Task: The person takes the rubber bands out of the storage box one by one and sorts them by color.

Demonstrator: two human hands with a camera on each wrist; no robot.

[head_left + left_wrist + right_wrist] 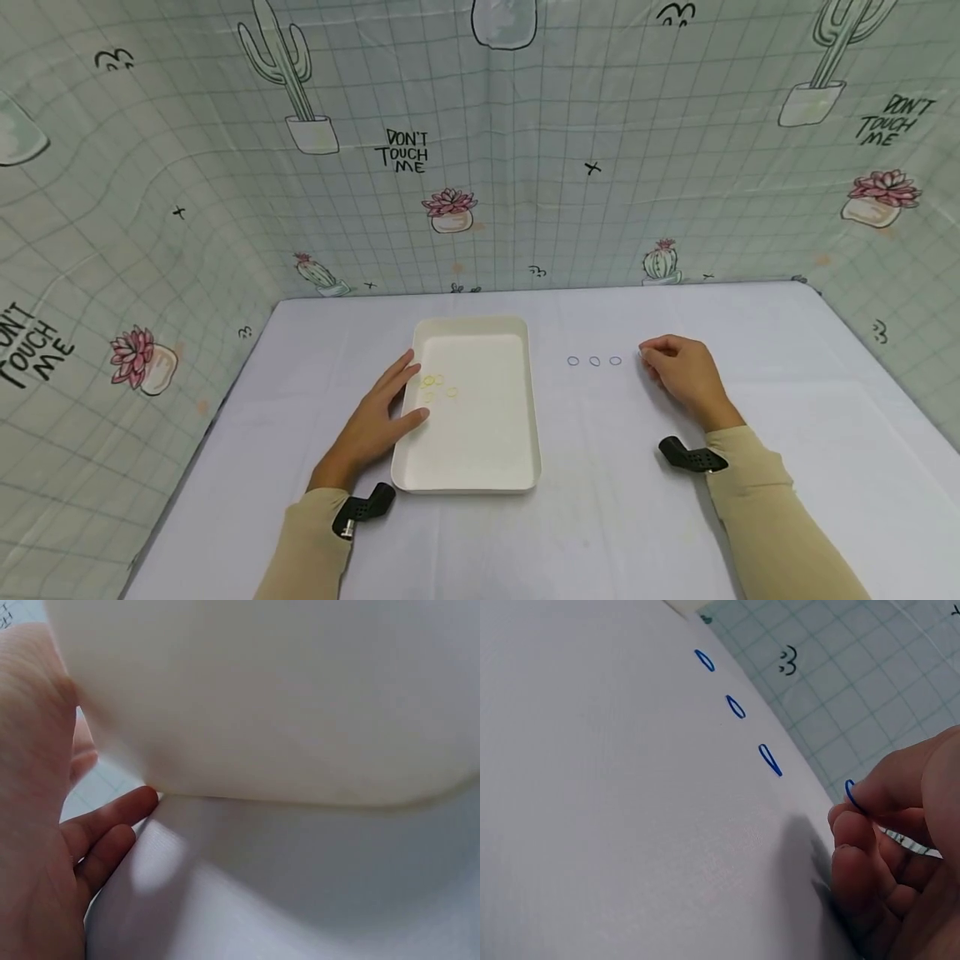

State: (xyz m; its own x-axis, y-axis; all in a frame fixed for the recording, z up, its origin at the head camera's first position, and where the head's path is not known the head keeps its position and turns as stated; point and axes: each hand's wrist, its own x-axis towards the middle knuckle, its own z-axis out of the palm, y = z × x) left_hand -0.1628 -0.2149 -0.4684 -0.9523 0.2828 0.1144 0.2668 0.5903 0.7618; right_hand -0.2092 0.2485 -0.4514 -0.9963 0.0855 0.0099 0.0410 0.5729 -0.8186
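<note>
Between thumb and fingertips my right hand [684, 373] pinches a small blue ring [850, 792], just above the white cloth. Left of that hand, three blue rings lie in a row: a near one [615, 361], a middle one [595, 362] and a far one [573, 361]. My left hand [372, 427] rests on the left rim of a white tray [480, 450], thumb over the edge and fingers along the outer side. Inside the tray, near that hand, lie several small yellow rings [429, 381]. The left wrist view shows mostly the tray's side wall [285, 712].
A white cloth [600, 525] covers the table. Behind it and at both sides hangs a checked curtain [555, 108] with cactus drawings. Each wrist wears a black camera mount, one at the left [364, 508] and one at the right [692, 457].
</note>
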